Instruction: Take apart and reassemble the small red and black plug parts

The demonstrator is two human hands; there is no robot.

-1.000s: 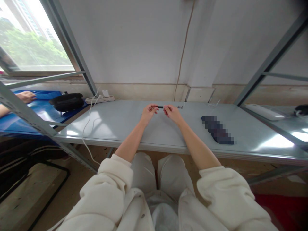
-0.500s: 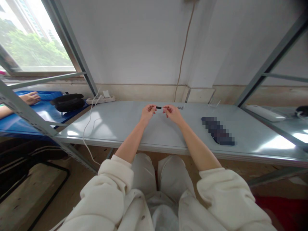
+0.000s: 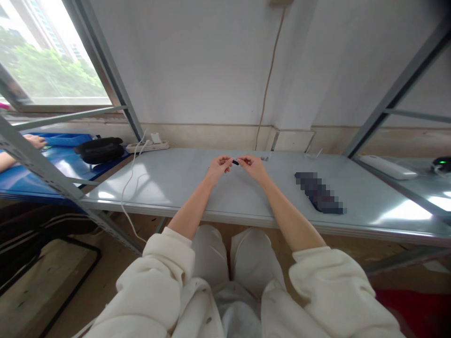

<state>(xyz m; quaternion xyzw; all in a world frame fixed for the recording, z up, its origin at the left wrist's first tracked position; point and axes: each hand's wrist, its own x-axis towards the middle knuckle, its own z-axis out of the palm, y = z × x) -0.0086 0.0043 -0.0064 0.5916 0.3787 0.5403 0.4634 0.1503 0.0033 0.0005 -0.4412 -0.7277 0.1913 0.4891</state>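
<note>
Over the back half of the grey table [image 3: 183,183], a short black stick-like piece [image 3: 235,162] spans the gap between my hands. What kind of thing it is, I cannot make out. My left hand [image 3: 219,169] pinches its left end with thumb and fingertips. At the other end, the thumb and forefinger of my right hand [image 3: 252,166] are closed on it. My fingers hide both ends of the piece. Just behind my right hand, a few small items [image 3: 264,158] lie on the table, too tiny to name.
A pixelated dark object [image 3: 319,192] lies to the right. At the back left stands a white power strip [image 3: 148,147] with a cable hanging over the front edge. Metal posts rise on both sides. Another person's hand [image 3: 35,141] is over the blue table at far left.
The black piece has tilted, its right end now lower, and less of it shows. My hands have come slightly closer together. The other person's hand has shifted left.
</note>
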